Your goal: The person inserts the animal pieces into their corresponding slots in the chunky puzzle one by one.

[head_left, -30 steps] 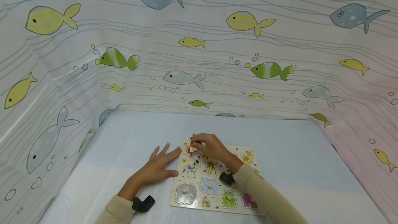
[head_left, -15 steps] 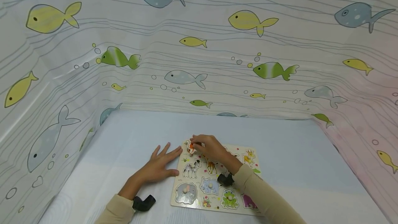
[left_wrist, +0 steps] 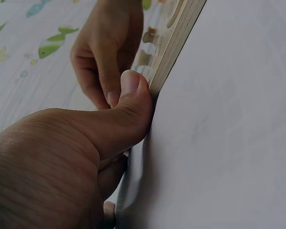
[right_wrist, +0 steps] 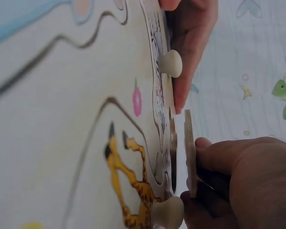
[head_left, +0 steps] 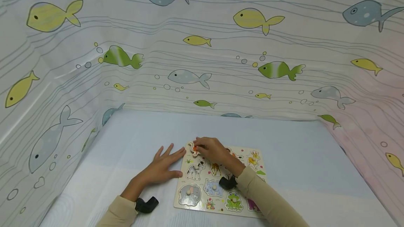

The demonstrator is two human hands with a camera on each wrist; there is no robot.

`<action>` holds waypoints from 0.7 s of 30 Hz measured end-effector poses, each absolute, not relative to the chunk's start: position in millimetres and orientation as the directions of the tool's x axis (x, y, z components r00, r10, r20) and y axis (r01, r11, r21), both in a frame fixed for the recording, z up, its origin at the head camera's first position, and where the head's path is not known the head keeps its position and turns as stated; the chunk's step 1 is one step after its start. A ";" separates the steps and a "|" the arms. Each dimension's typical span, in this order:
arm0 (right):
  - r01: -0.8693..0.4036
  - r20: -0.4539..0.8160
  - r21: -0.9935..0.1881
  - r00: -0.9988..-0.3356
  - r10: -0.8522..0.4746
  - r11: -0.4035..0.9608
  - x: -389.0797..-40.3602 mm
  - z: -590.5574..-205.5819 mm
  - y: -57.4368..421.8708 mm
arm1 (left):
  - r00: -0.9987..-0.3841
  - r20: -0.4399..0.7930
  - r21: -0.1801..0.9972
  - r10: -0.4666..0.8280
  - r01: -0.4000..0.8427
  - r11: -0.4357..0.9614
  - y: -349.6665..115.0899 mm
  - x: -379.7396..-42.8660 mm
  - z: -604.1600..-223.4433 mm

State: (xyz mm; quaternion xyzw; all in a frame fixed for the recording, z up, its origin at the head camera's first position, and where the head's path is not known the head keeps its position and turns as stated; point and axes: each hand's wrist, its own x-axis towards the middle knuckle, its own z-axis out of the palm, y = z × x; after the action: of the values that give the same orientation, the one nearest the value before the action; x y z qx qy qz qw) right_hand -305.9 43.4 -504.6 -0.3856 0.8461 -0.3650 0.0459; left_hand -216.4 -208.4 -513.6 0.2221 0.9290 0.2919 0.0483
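A wooden animal knob puzzle board (head_left: 205,177) lies on the table in the head view. My right hand (head_left: 213,151) is over its far left corner, thumb and fingers pinching a small orange-and-white animal puzzle piece (head_left: 194,149). Seen edge-on in the right wrist view, that puzzle piece (right_wrist: 190,152) stands slightly off the board face, beside a cut-out recess. At the board's left edge my left hand (head_left: 161,168) rests with fingers spread, fingertips and thumb right at the side. In the left wrist view the left thumb (left_wrist: 131,93) presses on the wooden edge.
Fitted pieces with round knobs include a zebra (head_left: 195,171), an elephant (head_left: 190,195), a hippo-like animal (head_left: 212,187) and a frog (head_left: 234,202). A fish-patterned curtain (head_left: 186,55) walls the table's back and sides. A black wrist camera (head_left: 146,205) sits at the left cuff.
The right hand keeps its pinch on the puzzle piece, which has turned and shifted slightly at the corner. The left hand stays put at the board's edge.
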 end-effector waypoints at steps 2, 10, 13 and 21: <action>-0.610 0.190 -0.654 -0.705 -0.684 0.447 -305.9 -505.7 43.4 | -0.896 0.037 0.564 0.443 0.384 0.731 -208.3 -216.4 -513.1; -0.624 0.195 -0.649 -0.689 -0.698 0.435 -306.6 -510.6 42.3 | -0.896 0.020 0.577 0.443 0.372 0.727 -207.2 -216.0 -513.0; -0.635 0.208 -0.641 -0.684 -0.699 0.431 -306.9 -512.6 40.9 | -0.896 0.020 0.573 0.444 0.374 0.729 -207.3 -215.8 -513.5; -0.627 0.201 -0.629 -0.701 -0.684 0.459 -305.5 -513.4 39.4 | -0.894 0.021 0.567 0.447 0.378 0.731 -207.2 -215.9 -512.4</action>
State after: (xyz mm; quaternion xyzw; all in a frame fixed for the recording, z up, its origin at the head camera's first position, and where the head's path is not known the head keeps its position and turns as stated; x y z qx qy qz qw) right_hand -305.5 39.4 -513.4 -0.3844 0.8530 -0.3506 0.0404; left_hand -215.9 -207.2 -512.4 0.2221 0.9286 0.2915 0.0584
